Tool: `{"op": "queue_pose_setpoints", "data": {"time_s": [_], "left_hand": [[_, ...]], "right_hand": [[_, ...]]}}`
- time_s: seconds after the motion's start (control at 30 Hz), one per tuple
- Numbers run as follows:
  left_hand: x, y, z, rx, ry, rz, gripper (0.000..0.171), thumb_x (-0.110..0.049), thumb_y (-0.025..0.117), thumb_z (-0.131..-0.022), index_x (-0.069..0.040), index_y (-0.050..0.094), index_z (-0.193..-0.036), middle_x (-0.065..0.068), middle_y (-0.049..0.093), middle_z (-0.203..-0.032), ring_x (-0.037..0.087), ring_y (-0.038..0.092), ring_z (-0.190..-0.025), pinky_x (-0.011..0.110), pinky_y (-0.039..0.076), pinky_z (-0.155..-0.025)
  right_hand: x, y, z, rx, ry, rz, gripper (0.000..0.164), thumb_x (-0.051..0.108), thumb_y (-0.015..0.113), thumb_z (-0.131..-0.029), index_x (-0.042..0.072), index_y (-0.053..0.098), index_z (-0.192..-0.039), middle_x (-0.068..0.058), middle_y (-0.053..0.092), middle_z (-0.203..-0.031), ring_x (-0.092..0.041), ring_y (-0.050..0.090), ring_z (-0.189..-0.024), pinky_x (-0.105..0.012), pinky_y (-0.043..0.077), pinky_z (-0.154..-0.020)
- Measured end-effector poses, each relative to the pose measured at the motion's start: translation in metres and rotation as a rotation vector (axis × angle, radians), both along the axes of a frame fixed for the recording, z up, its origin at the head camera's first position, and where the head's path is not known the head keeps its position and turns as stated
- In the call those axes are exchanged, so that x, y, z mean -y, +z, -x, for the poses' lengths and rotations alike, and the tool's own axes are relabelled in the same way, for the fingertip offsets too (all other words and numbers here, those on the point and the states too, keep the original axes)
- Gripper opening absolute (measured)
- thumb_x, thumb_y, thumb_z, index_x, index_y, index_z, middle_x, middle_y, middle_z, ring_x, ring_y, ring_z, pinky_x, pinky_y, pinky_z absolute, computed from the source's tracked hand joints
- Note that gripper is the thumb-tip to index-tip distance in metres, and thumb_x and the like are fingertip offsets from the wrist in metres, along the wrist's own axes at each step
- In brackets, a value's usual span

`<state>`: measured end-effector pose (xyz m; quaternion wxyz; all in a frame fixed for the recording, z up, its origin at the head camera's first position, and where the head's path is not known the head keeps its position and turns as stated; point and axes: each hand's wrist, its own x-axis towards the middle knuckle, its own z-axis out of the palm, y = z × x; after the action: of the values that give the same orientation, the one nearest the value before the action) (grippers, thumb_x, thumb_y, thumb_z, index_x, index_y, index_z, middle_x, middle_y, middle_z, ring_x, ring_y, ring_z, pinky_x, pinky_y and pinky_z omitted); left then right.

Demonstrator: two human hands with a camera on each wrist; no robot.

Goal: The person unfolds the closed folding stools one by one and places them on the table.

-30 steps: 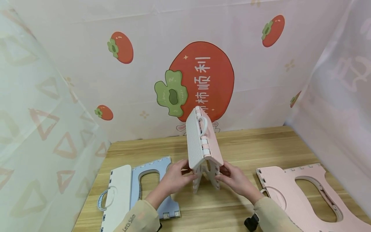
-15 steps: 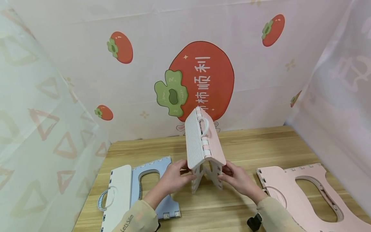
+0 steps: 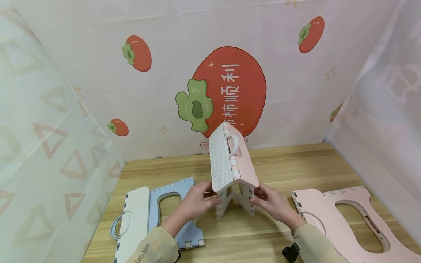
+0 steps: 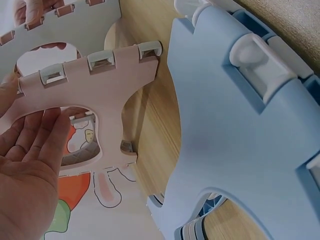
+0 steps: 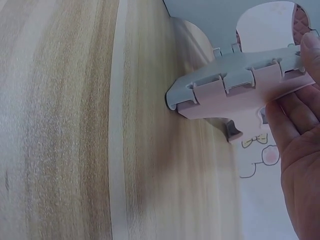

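A folding stool [image 3: 221,160], half white and half pink, stands partly unfolded mid-table, its top peaked like a roof with a white carrying handle [image 3: 234,145] at the ridge. My left hand [image 3: 198,201] pinches its left leg panel between thumb and fingers; in the left wrist view the fingers reach through the cutout of a pink leg panel [image 4: 107,82]. On the other side, my right hand [image 3: 272,205] grips the right leg panel by its hinged edge. That edge, with interlocking grey and pink hinge tabs [image 5: 237,79], shows in the right wrist view.
A folded-flat blue and white stool [image 3: 190,233] lies at the left, close by my left forearm. At the right lies a flat pink stool [image 3: 338,226], partly behind my right sleeve. The wooden table [image 3: 279,160] ends at a printed cloth backdrop [image 3: 158,91].
The stool's leg panels have spread farther apart, and its roof-like top has widened. My right hand has moved slightly right with its panel, the left slightly left.
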<state>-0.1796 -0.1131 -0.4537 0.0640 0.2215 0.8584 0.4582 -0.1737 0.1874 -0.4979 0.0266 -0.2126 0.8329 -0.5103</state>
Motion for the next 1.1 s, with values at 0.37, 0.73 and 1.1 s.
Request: {"op": "queue_pose_setpoints", "data": {"time_s": [0.37,0.73,1.1], "left_hand": [[0.004,0.000,0.000,-0.015,-0.007,0.027,0.036,-0.018,0.079,-0.091,-0.010,0.066,-0.123,0.001,0.068,-0.114,0.024,0.068,-0.111,0.037,0.058,-0.096],[0.006,0.003,-0.001,-0.025,-0.023,0.031,0.034,-0.018,0.078,-0.091,-0.009,0.066,-0.122,0.003,0.068,-0.113,0.027,0.068,-0.112,0.039,0.058,-0.096],[0.008,0.003,-0.001,-0.008,-0.033,0.026,0.036,-0.017,0.077,-0.092,-0.010,0.065,-0.125,0.002,0.067,-0.114,0.025,0.068,-0.113,0.037,0.058,-0.097]], "right_hand": [[-0.005,0.000,0.001,0.018,0.024,0.004,0.056,0.019,0.071,-0.097,-0.002,0.049,-0.144,-0.028,0.061,-0.136,-0.045,0.060,-0.124,-0.042,0.057,-0.096],[-0.009,0.003,0.000,0.010,0.028,-0.011,0.055,0.023,0.070,-0.098,-0.001,0.051,-0.143,-0.025,0.064,-0.134,-0.042,0.062,-0.123,-0.040,0.058,-0.095],[-0.011,0.004,-0.001,0.035,0.031,0.001,0.054,0.021,0.071,-0.098,0.002,0.051,-0.144,-0.023,0.064,-0.135,-0.040,0.062,-0.124,-0.038,0.058,-0.095]]}}
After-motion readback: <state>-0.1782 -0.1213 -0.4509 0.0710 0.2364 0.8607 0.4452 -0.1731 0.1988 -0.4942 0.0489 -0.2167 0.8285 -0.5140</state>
